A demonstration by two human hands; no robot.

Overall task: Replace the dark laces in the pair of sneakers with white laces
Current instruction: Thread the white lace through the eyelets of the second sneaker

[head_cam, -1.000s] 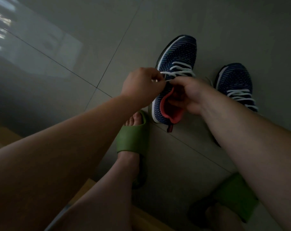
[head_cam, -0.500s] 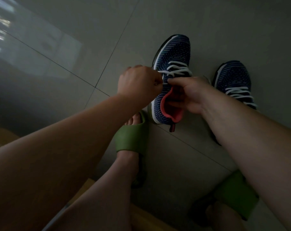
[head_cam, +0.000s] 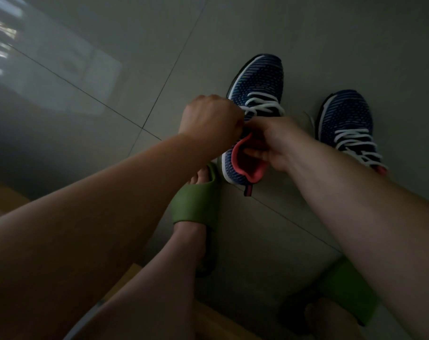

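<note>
Two navy knit sneakers stand on the grey tiled floor. The left sneaker [head_cam: 257,79] has a pink lining and white laces [head_cam: 262,105] across its front. My left hand [head_cam: 209,119] is curled over the upper eyelets, pinching the white lace. My right hand [head_cam: 274,141] meets it there, thumb and finger pinching the lace, other fingers inside the pink collar. The lace ends are hidden between my hands. The right sneaker [head_cam: 343,114] stands apart with white laces [head_cam: 355,141] threaded.
My feet wear green slides [head_cam: 196,202], one just left of the sneaker's heel, the other slide [head_cam: 343,285] at lower right. A wooden seat edge [head_cam: 132,273] shows at the bottom. A bright window reflection [head_cam: 61,57] lies on the tiles at upper left.
My two hands have drawn closer together over the left sneaker's upper eyelets. The view shifted slightly; the sneakers stayed in place.
</note>
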